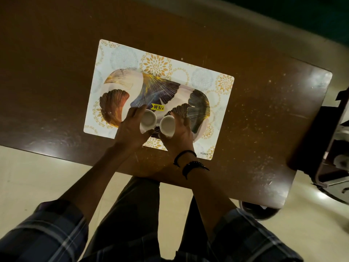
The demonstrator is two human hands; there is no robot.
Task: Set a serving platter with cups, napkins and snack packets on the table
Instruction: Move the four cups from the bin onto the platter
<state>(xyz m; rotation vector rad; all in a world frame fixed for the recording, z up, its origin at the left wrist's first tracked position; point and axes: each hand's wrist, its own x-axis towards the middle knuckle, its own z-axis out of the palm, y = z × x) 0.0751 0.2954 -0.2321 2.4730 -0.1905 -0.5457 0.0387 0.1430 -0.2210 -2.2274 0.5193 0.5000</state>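
An oval serving platter printed with gold and dark leaf shapes lies on a white floral placemat. A yellow price sticker is stuck near the platter's near side. My left hand is shut on a small white cup, mouth up, over the platter's near edge. Just to its right, my right hand grips a second white cup, almost touching the first. No napkins or snack packets are in view.
The placemat lies on a dark brown wooden table whose near edge runs across below my wrists. A dark chair or stand sits past the table's right end. Pale tiled floor lies below.
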